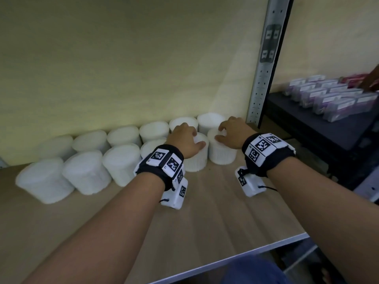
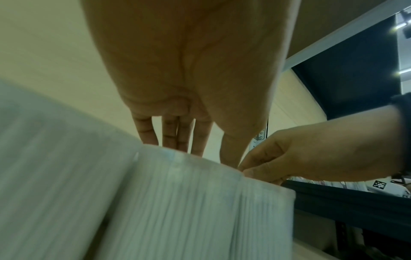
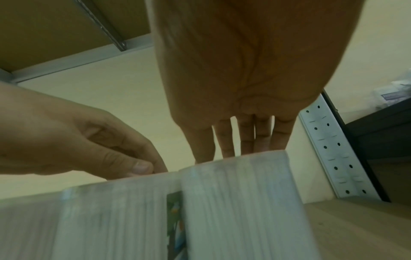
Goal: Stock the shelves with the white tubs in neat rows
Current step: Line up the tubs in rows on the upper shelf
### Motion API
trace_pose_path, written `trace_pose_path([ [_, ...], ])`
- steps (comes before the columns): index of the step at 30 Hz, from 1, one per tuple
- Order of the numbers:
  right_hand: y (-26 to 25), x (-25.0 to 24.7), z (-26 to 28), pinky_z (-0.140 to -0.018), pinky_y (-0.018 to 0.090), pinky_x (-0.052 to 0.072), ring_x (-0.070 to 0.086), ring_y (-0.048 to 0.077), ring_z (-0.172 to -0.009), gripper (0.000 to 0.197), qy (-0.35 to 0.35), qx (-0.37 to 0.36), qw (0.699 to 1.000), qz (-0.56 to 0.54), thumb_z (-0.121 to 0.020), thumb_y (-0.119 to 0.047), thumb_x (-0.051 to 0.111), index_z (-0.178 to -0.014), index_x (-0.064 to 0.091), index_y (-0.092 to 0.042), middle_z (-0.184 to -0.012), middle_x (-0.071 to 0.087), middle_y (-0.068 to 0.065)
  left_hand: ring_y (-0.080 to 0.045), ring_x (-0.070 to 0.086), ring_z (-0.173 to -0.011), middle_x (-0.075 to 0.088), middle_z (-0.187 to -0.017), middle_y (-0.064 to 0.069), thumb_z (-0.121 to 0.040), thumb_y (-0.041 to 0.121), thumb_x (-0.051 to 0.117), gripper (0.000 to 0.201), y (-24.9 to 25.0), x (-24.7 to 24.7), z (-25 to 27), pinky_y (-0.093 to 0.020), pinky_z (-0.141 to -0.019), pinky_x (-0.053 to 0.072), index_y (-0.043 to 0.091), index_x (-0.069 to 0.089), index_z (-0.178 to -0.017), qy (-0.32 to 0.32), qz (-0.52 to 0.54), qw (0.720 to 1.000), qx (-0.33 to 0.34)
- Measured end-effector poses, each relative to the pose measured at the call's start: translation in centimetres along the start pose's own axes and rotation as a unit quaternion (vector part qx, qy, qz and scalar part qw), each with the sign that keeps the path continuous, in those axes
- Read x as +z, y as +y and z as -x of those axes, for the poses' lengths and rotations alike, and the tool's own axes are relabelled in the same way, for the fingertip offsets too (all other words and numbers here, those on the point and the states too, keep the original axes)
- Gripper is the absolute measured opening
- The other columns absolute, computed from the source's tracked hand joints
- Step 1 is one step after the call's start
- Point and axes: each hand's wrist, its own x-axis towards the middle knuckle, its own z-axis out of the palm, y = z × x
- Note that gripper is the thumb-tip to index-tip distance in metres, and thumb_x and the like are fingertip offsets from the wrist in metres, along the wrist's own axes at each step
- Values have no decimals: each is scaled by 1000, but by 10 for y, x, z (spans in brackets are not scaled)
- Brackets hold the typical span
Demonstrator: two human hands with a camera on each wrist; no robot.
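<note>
Two rows of white ribbed tubs (image 1: 86, 173) stand along the back of a wooden shelf (image 1: 225, 206). My left hand (image 1: 187, 137) grips the top of a front-row tub (image 1: 196, 160) from above, thumb on its near side. My right hand (image 1: 230, 131) grips the neighbouring tub (image 1: 222, 155) at the right end of the front row in the same way. In the left wrist view the left hand (image 2: 200, 147) reaches down behind the rim of its tub (image 2: 189, 202). The right wrist view has the right hand (image 3: 233, 146) over its tub (image 3: 240, 202). Both tubs stand on the shelf, touching each other.
A perforated metal upright (image 1: 260, 89) bounds the shelf on the right, close to the right hand. Beyond it a dark shelf (image 1: 307, 128) carries purple and white boxes (image 1: 332, 99), with another person's hand (image 1: 371, 80) over them. The shelf's grey front edge (image 1: 246, 253) runs near me.
</note>
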Motion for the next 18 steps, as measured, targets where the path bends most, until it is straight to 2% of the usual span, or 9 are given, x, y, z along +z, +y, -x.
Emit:
trace_pose_path([
  [18, 1, -1, 1, -105, 34, 35, 39, 27, -130, 44, -9, -15, 1000, -21, -96, -34, 52, -135, 50, -14, -140, 43, 10, -25, 46, -123, 48, -130, -8, -87, 46, 59, 53, -3, 2, 2, -41, -103, 42, 13, 54, -129, 11, 9, 1000, 7],
])
